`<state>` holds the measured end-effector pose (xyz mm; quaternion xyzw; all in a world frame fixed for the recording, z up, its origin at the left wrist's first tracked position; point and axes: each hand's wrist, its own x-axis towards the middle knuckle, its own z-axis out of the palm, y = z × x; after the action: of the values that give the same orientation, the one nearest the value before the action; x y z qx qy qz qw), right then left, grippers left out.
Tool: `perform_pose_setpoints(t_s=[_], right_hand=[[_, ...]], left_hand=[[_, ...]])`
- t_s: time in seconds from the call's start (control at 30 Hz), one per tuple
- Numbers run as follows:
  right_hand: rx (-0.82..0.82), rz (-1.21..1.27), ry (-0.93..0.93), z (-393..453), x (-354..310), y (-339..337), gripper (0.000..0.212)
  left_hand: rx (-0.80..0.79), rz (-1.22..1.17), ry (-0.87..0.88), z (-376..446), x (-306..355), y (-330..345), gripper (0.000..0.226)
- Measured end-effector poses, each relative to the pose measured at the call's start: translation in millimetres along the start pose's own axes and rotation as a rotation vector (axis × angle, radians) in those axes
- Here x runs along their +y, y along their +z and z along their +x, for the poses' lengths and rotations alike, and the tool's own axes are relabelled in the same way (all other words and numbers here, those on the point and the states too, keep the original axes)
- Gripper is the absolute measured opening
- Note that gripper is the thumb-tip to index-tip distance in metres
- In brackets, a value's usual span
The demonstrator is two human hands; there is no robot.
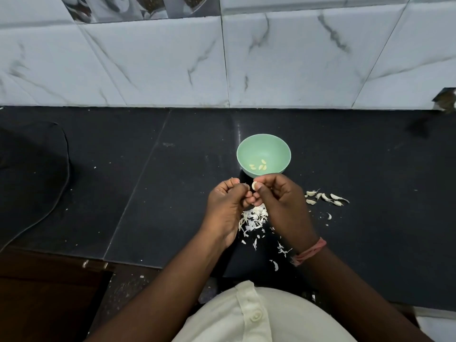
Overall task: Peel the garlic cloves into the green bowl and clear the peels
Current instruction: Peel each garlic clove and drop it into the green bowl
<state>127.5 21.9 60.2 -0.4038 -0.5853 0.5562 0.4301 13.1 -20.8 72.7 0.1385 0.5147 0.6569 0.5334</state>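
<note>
The right hand is pinching a garlic clove just below the green bowl; the left hand is pinching a peel scrap beside it, above the peels.

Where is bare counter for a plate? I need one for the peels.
Bare: left of the green bowl, toward the dark mat; also behind the bowl, along the tiled wall. Crowded: peels under both hands, unpeeled cloves right.
</note>
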Motion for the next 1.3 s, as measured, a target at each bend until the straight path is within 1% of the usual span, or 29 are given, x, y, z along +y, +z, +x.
perform_pose_setpoints(t_s=[0.07,0.13,0.23,0.37,0.5,0.6,0.67,0.73,0.8,0.87,1.03,1.13,1.3], right_hand=[[0.049,0.066,0.055,3.9,-0.4,4.2,0.006],[0.059,0.059,0.073,6.0,0.6,7.1,0.009],[0.069,0.018,0.070,6.1,0.8,10.8,0.008],[0.097,-0.006,0.097,4.7,0.3,16.8,0.014],[0.131,-0.006,0.145,1.4,-2.9,25.7,0.014],[0.181,-0.060,0.169,-0.1,-1.3,31.0,0.014],[0.216,-0.063,0.201,-0.8,1.1,33.3,0.014],[0.268,-0.036,0.238,-2.6,3.9,32.1,0.015],[0.308,-0.003,0.260,-5.8,3.9,26.6,0.012],[0.313,0.025,0.272,-7.8,2.7,22.1,0.010],[0.274,-0.005,0.267,-6.7,2.9,8.6,0.012],[0.245,-0.094,0.199,-5.5,6.2,2.8,0.020],[0.218,-0.143,0.083,-2.4,-3.8,-5.9,0.015]], left_hand=[[0.027,0.050,0.004,4.1,-0.2,-5.3,0.011],[0.037,0.116,0.017,8.9,-1.6,-11.0,0.016],[-0.027,0.153,0.026,10.4,0.2,-13.5,0.019],[-0.111,0.148,0.023,10.3,1.7,-18.2,0.011],[-0.139,0.090,-0.074,11.7,5.2,-25.7,0.010],[-0.153,0.032,-0.203,16.6,7.3,-28.4,0.012],[-0.134,-0.013,-0.282,19.4,6.1,-27.3,0.012],[-0.095,-0.038,-0.317,19.6,4.1,-25.3,0.012],[-0.071,-0.027,-0.315,19.9,1.6,-23.4,0.011],[-0.051,0.005,-0.297,22.1,0.0,-25.1,0.011],[-0.037,0.136,-0.232,22.6,-10.0,-13.9,0.018],[-0.051,0.198,-0.173,18.4,-16.4,-3.5,0.025],[-0.064,0.248,-0.109,12.2,-25.2,10.2,0.028]])
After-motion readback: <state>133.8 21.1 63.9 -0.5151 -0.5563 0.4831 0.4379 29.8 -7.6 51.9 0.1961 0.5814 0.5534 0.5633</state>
